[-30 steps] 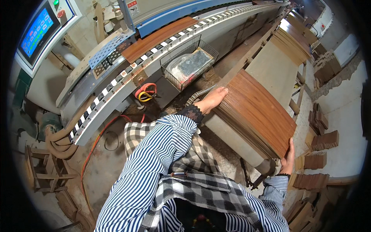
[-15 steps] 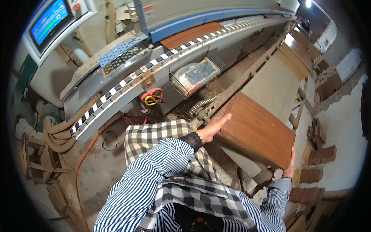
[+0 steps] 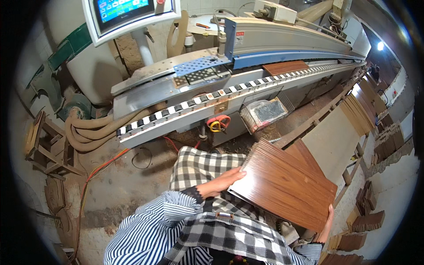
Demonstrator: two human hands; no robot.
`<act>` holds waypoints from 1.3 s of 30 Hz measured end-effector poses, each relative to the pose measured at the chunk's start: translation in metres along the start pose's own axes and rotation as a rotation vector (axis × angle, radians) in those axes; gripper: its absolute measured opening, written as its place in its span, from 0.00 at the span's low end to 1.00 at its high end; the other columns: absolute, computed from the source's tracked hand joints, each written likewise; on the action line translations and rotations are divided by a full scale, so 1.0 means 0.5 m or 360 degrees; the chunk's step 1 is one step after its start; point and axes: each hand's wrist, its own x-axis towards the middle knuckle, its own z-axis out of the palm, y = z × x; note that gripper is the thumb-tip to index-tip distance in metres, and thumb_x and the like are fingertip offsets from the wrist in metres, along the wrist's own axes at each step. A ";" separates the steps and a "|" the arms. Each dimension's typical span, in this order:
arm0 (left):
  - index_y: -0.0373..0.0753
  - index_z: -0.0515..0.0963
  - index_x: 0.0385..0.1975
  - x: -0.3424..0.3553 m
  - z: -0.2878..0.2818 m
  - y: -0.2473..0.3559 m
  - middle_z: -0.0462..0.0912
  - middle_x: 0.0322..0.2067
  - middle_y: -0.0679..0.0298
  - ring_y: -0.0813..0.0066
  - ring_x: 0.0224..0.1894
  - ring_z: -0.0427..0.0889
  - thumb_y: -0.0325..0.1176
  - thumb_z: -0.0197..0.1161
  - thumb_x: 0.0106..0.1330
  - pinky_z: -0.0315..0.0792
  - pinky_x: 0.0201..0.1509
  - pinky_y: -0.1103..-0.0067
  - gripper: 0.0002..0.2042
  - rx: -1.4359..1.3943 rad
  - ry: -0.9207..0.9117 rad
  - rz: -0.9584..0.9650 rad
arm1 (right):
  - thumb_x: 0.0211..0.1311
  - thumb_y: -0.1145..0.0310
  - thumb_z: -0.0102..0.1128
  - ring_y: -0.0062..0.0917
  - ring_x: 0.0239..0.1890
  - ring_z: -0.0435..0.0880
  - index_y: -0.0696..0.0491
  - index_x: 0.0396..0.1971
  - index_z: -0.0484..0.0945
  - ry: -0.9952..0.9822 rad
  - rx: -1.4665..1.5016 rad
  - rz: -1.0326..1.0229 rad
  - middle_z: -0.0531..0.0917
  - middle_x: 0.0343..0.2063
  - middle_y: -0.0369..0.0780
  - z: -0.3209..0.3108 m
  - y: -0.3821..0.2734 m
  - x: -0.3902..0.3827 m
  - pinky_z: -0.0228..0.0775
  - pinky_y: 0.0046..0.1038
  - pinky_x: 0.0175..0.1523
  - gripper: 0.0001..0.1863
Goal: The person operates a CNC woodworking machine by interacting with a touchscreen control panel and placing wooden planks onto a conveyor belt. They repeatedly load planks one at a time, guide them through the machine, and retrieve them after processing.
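A stack of brown wood-grain panels (image 3: 282,187) is held between my two hands, close in front of my body and tilted. My left hand (image 3: 224,182) grips its left end, thumb lying over the upper edge. Around the right end wraps my right hand (image 3: 327,224), fingers against the side and partly hidden. Just behind the stack, another brown panel (image 3: 305,155) lies partly covered on a long grey-brown board (image 3: 335,137).
A long machine with a black-and-white roller track (image 3: 212,96) runs across the back, with a screen (image 3: 126,11) at upper left. Red- and yellow-handled tools (image 3: 218,123) and a wire basket (image 3: 267,113) hang from it. Hoses (image 3: 88,132) and a wooden stool (image 3: 48,145) stand left. More panel stacks (image 3: 369,221) lie right.
My hands have lifted the panel stack off the board and drawn it toward my body, uncovering a brown panel behind it. The view has swung left, showing more of the machine.
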 end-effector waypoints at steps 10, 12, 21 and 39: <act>0.33 0.53 0.70 -0.390 -0.180 -0.010 0.59 0.68 0.58 0.70 0.70 0.57 0.46 0.52 0.73 0.49 0.73 0.73 0.32 -0.0102 0.0990 0.0448 | 0.66 0.56 0.55 0.23 0.53 0.75 0.60 0.57 0.71 -0.0870 -0.0493 -0.0049 0.78 0.52 0.39 0.367 0.221 0.206 0.65 0.26 0.59 0.27; 0.33 0.52 0.70 -0.430 -0.199 -0.073 0.59 0.69 0.58 0.69 0.70 0.57 0.48 0.51 0.73 0.50 0.73 0.72 0.33 -0.0141 0.1131 0.0477 | 0.67 0.57 0.54 0.23 0.55 0.74 0.60 0.63 0.67 -0.1158 -0.0392 0.0119 0.77 0.54 0.40 0.427 0.262 0.231 0.63 0.26 0.61 0.30; 0.33 0.44 0.72 -0.422 -0.185 -0.087 0.53 0.70 0.49 0.63 0.71 0.55 0.50 0.52 0.72 0.53 0.72 0.70 0.38 0.0022 0.1334 0.0357 | 0.71 0.59 0.51 0.25 0.51 0.78 0.63 0.59 0.71 -0.0805 -0.0680 -0.0015 0.80 0.51 0.40 0.374 0.265 0.218 0.67 0.25 0.57 0.25; 0.31 0.48 0.70 -0.373 -0.113 -0.042 0.67 0.62 0.53 0.71 0.62 0.68 0.27 0.52 0.72 0.63 0.65 0.75 0.30 0.0353 0.1783 0.0877 | 0.68 0.60 0.55 0.28 0.64 0.68 0.63 0.65 0.62 -0.1052 -0.0547 -0.0232 0.71 0.61 0.43 0.459 0.153 0.115 0.58 0.29 0.67 0.32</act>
